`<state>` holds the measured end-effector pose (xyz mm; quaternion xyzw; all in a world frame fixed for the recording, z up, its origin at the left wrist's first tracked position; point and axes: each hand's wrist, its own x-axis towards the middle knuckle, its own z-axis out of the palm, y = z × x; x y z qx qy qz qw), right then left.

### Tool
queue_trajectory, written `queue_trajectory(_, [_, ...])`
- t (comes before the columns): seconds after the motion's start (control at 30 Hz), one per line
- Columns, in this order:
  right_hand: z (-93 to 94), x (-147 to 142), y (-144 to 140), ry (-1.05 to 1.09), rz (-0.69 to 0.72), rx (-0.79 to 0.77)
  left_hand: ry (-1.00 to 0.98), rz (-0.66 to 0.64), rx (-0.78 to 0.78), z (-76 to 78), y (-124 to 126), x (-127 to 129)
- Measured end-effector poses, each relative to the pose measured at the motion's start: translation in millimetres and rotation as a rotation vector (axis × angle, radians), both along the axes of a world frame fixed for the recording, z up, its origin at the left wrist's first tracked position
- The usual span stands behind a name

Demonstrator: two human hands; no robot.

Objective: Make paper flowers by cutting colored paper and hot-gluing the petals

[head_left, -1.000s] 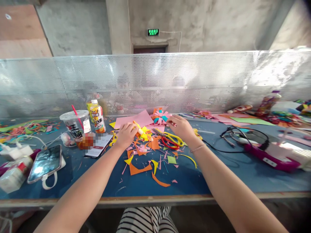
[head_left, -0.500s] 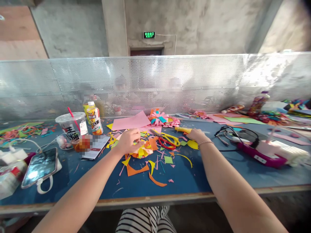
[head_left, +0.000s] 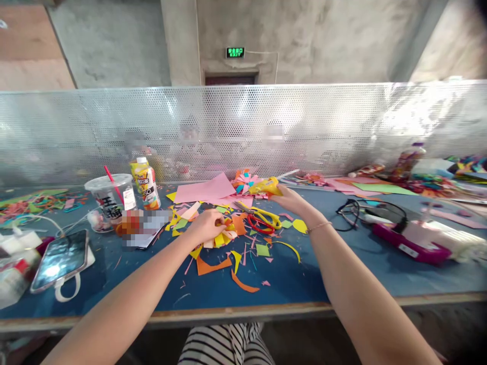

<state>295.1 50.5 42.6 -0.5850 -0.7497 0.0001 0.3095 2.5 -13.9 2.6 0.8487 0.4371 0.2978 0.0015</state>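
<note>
My left hand [head_left: 208, 226] is closed on a yellow and cream paper flower [head_left: 224, 237] low over the table, its fingers pinching the strips. My right hand [head_left: 292, 200] grips a yellow hot glue gun [head_left: 265, 186] by its handle, raised off the table with the nozzle pointing left. A pale glue stick [head_left: 289, 174] appears to stick out behind it. Between the hands lie scissors [head_left: 262, 222] with red and yellow handles. Paper scraps surround them, among them an orange piece [head_left: 213, 265]. A finished-looking pink and blue paper flower [head_left: 247, 183] sits behind the scissors.
On the left stand a plastic cup [head_left: 114, 195] with a red straw and a drink bottle [head_left: 146, 185], with a phone [head_left: 61, 258] nearer. To the right are black glasses [head_left: 350, 213] and a purple power strip [head_left: 413, 247]. A perforated metal screen [head_left: 323, 132] borders the table's back.
My right hand has lifted the glue gun from the table and brought it up and left, past the scissors. My left hand has shifted slightly and stays on the paper flower.
</note>
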Motion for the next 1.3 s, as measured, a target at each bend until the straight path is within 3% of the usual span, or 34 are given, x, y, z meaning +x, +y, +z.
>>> queue_trajectory(0.2, [4.0, -32.1, -21.7, -0.203, 0.024, 0.024, -0.022, 0.080, -0.021, -0.4, 7.5, -6.2])
queue_trajectory(0.37, [0.0, -47.1, -27.6, -0.349, 0.089, 0.039, -0.097, 0.065, -0.086, -3.9, 18.8, -14.7])
queue_trajectory(0.5, [-3.2, -53.7, -30.4, -0.453, 0.099, 0.055, -0.090, 0.050, 0.035, -1.0, 19.7, -20.4])
queue_trajectory(0.6, [-4.4, -53.3, -31.0, -0.501, 0.124, 0.044, -0.064, -0.045, 0.083, 1.8, 16.3, -22.1])
queue_trajectory(0.8, [-2.7, -47.7, -31.0, -0.499, 0.177, -0.016, 0.016, -0.163, 0.028, 2.8, 8.6, -18.6])
queue_trajectory(1.3, [-4.1, -48.6, -30.1, -0.438, 0.293, -0.160, 0.084, -0.198, 0.018, 1.9, 8.0, -17.0])
